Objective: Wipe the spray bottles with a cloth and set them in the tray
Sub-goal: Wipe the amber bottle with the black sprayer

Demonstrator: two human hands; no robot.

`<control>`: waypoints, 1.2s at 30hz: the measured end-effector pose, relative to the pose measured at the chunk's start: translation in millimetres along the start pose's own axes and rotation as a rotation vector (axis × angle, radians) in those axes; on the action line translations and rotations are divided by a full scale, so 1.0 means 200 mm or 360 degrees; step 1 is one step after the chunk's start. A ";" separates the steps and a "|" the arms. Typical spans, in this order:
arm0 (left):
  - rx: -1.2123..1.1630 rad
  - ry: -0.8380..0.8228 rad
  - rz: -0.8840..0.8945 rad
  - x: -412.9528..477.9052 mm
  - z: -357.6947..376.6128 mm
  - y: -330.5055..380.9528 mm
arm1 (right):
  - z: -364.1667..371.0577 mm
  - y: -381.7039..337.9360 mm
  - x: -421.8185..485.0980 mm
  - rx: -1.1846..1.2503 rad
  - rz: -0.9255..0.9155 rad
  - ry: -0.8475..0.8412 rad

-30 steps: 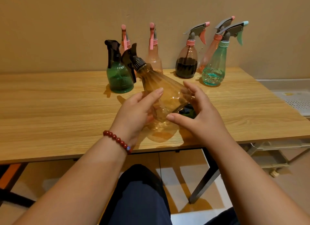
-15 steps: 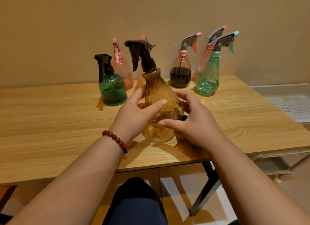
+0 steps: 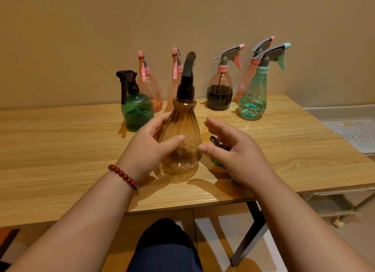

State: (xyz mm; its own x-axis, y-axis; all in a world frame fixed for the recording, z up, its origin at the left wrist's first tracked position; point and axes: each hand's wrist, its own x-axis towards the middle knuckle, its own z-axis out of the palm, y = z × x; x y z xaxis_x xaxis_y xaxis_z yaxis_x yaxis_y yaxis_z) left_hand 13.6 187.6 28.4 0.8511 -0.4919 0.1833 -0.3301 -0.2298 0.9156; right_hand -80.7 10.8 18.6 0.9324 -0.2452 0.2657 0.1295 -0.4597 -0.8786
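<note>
No readable text, label or number on the spray bottles (image 3: 182, 119)

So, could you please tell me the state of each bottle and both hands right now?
Amber bottle: upright on the table, looks empty.
Left hand: grips the amber bottle.
Right hand: open, beside it, holding nothing.
Back-left green bottle: upright, untouched.
Dark bottle: upright, partly full.
Teal bottle: upright, untouched.

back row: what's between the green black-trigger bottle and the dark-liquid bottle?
Head view: left pink bottle and right pink bottle, both upright; amber bottle stands in front.
</note>
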 end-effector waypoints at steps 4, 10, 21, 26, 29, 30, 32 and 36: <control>0.0084 -0.0093 -0.0063 -0.02 -0.04 -0.05 | 0.00 0.00 -0.02 -0.0091 -0.0017 0.0022; 0.0074 -0.0130 -0.0125 -0.02 -0.09 -0.09 | -0.01 -0.12 0.05 -0.0105 -0.0235 0.0270; -0.0027 -0.0011 -0.0137 -0.03 -0.06 -0.16 | 0.08 -0.28 0.40 0.0289 -0.0026 0.0008; -0.0069 0.0006 -0.0152 -0.03 -0.05 -0.16 | 0.10 -0.22 0.36 0.0469 -0.0074 0.0336; -0.0067 0.0032 -0.0143 -0.03 -0.04 -0.16 | 0.10 -0.20 0.34 0.0528 -0.0125 0.0406; -0.0057 0.0042 -0.0140 -0.03 -0.04 -0.15 | 0.11 -0.21 0.33 0.0528 -0.0148 0.0417; -0.0029 0.0053 -0.0133 -0.03 -0.03 -0.15 | 0.11 -0.21 0.32 0.0525 -0.0175 0.0443; 0.0052 0.0063 -0.0087 -0.03 -0.03 -0.16 | 0.11 -0.19 0.31 0.0454 -0.0114 0.0444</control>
State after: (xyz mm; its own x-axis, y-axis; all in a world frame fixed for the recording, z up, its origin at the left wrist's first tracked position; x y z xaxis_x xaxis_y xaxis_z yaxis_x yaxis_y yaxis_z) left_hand 21.3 202.8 -0.6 0.8836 -0.4444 0.1477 -0.2951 -0.2833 0.9125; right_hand -21.0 31.4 59.8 0.7953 -0.4614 0.3933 0.3160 -0.2382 -0.9184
